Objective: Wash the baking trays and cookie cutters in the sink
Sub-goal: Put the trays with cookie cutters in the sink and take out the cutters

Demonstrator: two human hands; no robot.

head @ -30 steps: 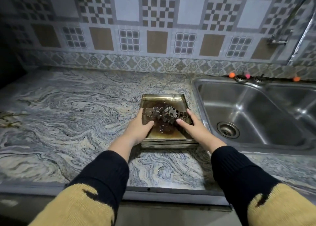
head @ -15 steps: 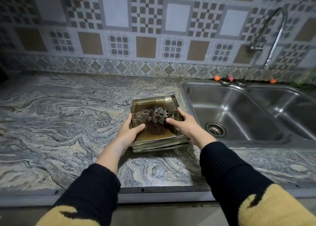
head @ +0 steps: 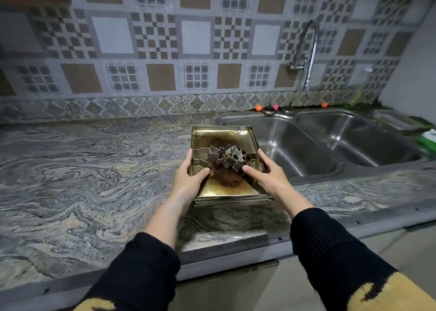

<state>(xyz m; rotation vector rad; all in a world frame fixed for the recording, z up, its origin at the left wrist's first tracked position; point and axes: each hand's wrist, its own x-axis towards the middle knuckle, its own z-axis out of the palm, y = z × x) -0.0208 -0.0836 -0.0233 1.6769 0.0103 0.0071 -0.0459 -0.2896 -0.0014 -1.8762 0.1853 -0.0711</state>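
Trays (head: 226, 198), stacked with cookie cutters (head: 232, 157) loose on the scorched top one, now lifted off the countertop (head: 94, 169) beside the sink (head: 306, 150), my left hand (head: 188, 181) and right hand (head: 269, 176) clamped on opposite rims — carry to basin next, likely.

Patterned tile backsplash (head: 165, 51) in grey, tan, white, swirled grey marble surface (head: 82, 164), gooseneck wall tap (head: 309, 51), plain white side wall (head: 410, 63), dim light.
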